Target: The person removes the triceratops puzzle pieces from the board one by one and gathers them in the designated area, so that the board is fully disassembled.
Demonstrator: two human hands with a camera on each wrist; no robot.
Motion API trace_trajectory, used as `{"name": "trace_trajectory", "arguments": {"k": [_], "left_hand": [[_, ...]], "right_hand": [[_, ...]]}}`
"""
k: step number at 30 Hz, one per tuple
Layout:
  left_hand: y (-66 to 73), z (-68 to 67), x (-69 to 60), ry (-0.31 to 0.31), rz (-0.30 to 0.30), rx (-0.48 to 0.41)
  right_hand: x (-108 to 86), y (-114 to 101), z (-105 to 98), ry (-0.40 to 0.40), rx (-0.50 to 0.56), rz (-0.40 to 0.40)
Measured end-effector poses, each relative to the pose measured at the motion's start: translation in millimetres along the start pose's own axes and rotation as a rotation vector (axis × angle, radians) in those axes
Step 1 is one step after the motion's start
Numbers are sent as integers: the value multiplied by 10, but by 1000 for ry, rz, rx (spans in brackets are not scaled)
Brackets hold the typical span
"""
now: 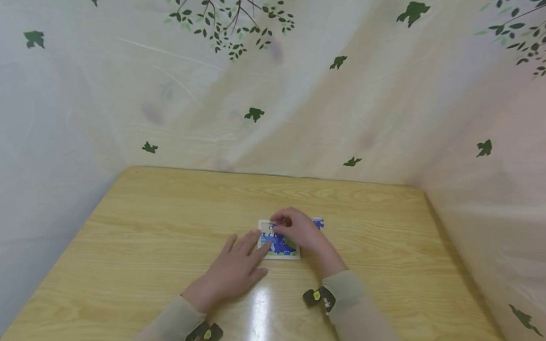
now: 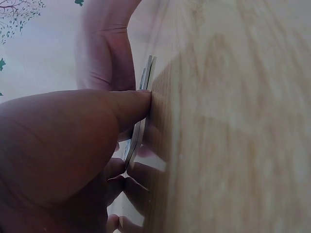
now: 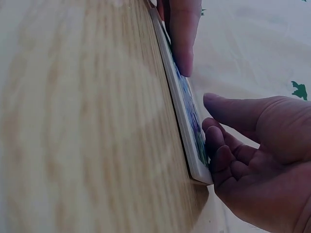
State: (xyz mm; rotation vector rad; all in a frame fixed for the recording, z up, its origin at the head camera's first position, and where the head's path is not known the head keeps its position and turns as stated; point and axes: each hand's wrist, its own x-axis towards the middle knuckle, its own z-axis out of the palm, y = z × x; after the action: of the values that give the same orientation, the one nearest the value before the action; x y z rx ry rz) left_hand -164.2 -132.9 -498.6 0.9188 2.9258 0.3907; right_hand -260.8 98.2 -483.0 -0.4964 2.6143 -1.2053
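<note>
A small jigsaw puzzle (image 1: 282, 246) with a blue and purple picture lies in a pale tray frame (image 1: 278, 257) on the table. My left hand (image 1: 232, 270) lies spread at its left side, fingertips touching the frame and the picture's lower left. In the left wrist view the left thumb (image 2: 133, 104) is against the tray's edge. My right hand (image 1: 300, 228) arches over the upper part, thumb and bent forefinger near the pale upper-left area. Whether they pinch a piece is unclear. The right wrist view shows the right hand's other fingers (image 3: 226, 155) curled beside the tray.
One loose blue and white puzzle piece (image 1: 318, 223) lies on the table just right of the right hand. The wooden table (image 1: 161, 211) reaches back to a pale cloth wall (image 1: 293, 120) printed with leaves and birds. Cloth also hangs on both sides.
</note>
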Motion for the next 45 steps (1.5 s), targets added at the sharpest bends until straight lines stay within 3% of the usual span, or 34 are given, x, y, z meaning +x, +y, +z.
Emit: {"name": "trace_trajectory", "arguments": {"k": [14, 35, 45], "left_hand": [[-11, 12, -2, -11, 16, -10], [-19, -19, -6, 1, 28, -6], [-44, -22, 8, -12, 19, -10]], "right_hand": [[-24, 6, 9, -50, -60, 11], [-11, -12, 49, -34, -60, 53], [28, -5, 38, -28, -70, -7]]}}
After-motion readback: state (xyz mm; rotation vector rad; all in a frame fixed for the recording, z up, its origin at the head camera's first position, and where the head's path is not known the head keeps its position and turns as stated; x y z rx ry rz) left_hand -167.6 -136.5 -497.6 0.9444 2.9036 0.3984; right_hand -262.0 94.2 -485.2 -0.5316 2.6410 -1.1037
